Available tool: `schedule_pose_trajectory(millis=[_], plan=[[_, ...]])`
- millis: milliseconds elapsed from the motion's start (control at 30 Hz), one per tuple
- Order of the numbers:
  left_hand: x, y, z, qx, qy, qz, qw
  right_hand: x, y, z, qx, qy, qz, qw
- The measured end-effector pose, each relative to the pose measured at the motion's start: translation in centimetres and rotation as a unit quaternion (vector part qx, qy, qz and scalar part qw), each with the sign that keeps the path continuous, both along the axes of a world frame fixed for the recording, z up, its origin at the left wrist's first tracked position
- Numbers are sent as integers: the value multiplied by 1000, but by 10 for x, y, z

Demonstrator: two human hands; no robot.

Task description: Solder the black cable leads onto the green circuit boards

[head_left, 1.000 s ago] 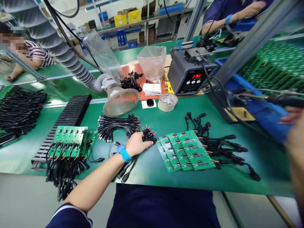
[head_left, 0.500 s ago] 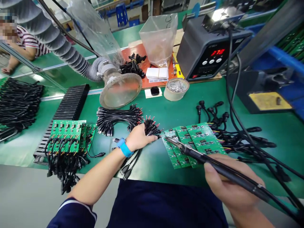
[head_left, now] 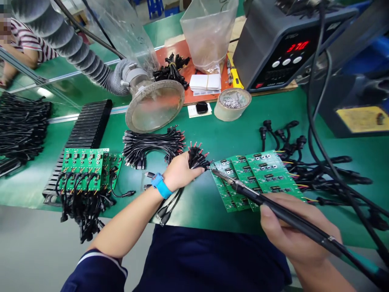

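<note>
My left hand (head_left: 180, 172) is closed on a bundle of black USB cables (head_left: 198, 157), whose stripped ends with red wires stick out past my fingers. The USB plugs (head_left: 164, 215) hang out below the palm. In my right hand (head_left: 299, 227) is a soldering iron (head_left: 267, 202), held like a pen. Its tip is at the left edge of several overlapping green circuit boards (head_left: 267, 174), close to the cable ends by my left thumb; I cannot tell whether they touch. Black connector leads (head_left: 340, 178) run off the boards to the right. Another pile of black USB cables (head_left: 152, 148) lies behind my left hand.
A fume hose hood (head_left: 154, 106) hangs over the back of the bench. Behind are a round tub (head_left: 232, 104) and a soldering station (head_left: 285, 52). On the left, wired boards (head_left: 82, 166) lean on a black slotted rack (head_left: 88, 125). A person (head_left: 26, 44) sits across the bench.
The view has shifted slightly, closer to the bench. Both hands keep their hold, and the iron tip stays at the left edge of the boards.
</note>
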State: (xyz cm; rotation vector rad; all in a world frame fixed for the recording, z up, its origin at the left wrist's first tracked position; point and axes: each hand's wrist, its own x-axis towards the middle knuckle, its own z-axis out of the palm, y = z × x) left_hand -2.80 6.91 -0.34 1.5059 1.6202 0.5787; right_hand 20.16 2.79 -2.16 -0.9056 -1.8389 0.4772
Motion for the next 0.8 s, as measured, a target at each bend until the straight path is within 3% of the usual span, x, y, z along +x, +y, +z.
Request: schedule_pose_trajectory(millis=[800], plan=[[-6,2,4,-4,-27,-57,998,3,-3,-6,30,-13,-48,998]])
